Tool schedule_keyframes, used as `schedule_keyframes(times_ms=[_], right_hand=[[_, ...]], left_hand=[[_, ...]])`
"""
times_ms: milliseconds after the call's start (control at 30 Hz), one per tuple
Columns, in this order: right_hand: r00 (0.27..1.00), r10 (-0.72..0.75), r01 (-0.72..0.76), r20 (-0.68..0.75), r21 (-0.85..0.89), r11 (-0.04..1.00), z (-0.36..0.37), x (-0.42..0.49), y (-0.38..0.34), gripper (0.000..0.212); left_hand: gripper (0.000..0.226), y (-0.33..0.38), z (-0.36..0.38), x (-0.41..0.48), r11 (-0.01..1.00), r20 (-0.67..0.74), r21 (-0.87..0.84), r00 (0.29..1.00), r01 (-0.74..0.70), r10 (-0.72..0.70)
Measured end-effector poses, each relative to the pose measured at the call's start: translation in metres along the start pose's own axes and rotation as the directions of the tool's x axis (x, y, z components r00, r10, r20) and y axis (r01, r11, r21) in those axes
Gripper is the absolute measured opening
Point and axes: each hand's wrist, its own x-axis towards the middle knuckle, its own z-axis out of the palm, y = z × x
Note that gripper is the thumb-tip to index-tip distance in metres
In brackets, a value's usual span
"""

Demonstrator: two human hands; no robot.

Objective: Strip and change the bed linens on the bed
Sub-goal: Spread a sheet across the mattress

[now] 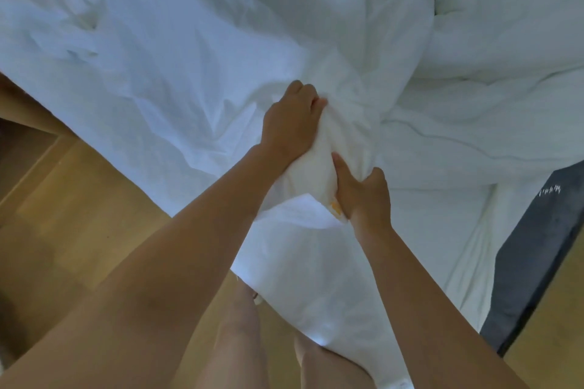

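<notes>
Soft, cool light is washing over the white linen (189, 73), tinting it bluish toward the upper left of the frame and whiter at the upper right. The wooden floor (79, 199) at lower left is glowing warm. Creases are casting only faint shadows. The wide lens is bowing the edges, and the whole picture is looking slightly soft.

sheet (158, 73): white | bed base (537, 246): dark grey | floor (79, 199): tan wood

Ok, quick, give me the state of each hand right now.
Left hand: fingers curled, gripping the bunched white linen.
Right hand: also gripping the same bunch, nearer the person.
</notes>
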Motion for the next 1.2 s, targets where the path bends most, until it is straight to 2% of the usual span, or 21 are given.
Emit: schedule_keyframes(times_ms=[133, 233, 333, 433, 500, 567, 667, 767, 867, 1033, 1200], right_hand=[[0.983, 0.089, -0.106, 0.161, 0.101, 0.989, -0.005, 0.010, -0.016, 0.083], [0.985, 0.061, -0.059, 0.161, -0.018, 0.998, 0.006, 0.012, -0.026, 0.076], [0.994, -0.091, 0.100, 0.059, -0.172, 0.980, 0.020, 0.010, -0.025, 0.062], [0.963, -0.250, 0.225, -0.105, -0.201, 0.953, 0.026, 0.001, -0.024, 0.054], [0.888, -0.417, 0.357, -0.196, -0.280, 0.891, 0.029, -0.011, -0.027, 0.046], [0.793, -0.578, 0.491, -0.192, -0.358, 0.794, 0.035, -0.023, -0.033, 0.049], [0.655, -0.753, 0.657, -0.064, -0.444, 0.609, 0.049, -0.035, -0.051, 0.047], [0.604, -0.780, 0.754, 0.164, -0.436, 0.492, 0.082, -0.050, -0.083, 0.042], [0.557, -0.769, 0.811, 0.313, -0.404, 0.423, 0.132, -0.069, -0.120, 0.038], [0.476, -0.759, 0.866, 0.445, -0.391, 0.313, 0.249, -0.098, -0.182, 0.038], [0.487, -0.710, 0.867, 0.509, -0.380, 0.322, 0.399, -0.112, -0.252, 0.038]], left_hand=[[0.019, -0.009, 0.007, -0.021, 0.995, 0.143, 0.018, 0.985, -0.101, 0.097], [0.020, -0.018, 0.011, -0.037, 0.995, 0.213, 0.003, 0.973, -0.096, 0.093], [0.022, -0.032, 0.008, -0.041, 0.999, 0.169, -0.021, 0.984, -0.045, 0.048], [0.019, -0.044, 0.004, -0.045, 0.998, 0.108, -0.053, 0.994, -0.014, 0.020], [0.015, -0.052, 0.000, -0.050, 0.993, 0.091, -0.104, 0.995, 0.048, -0.039], [0.013, -0.063, -0.006, -0.055, 0.980, 0.085, -0.162, 0.991, 0.116, -0.103], [0.013, -0.084, -0.023, -0.058, 0.964, 0.069, -0.203, 0.985, 0.172, -0.161], [0.014, -0.117, -0.056, -0.057, 0.938, 0.049, -0.243, 0.969, 0.248, -0.243], [0.012, -0.166, -0.097, -0.052, 0.908, 0.035, -0.282, 0.949, 0.309, -0.313], [0.012, -0.280, -0.168, -0.027, 0.850, 0.076, -0.323, 0.907, 0.416, -0.414], [0.014, -0.410, -0.237, 0.020, 0.808, 0.152, -0.312, 0.866, 0.500, -0.477]])
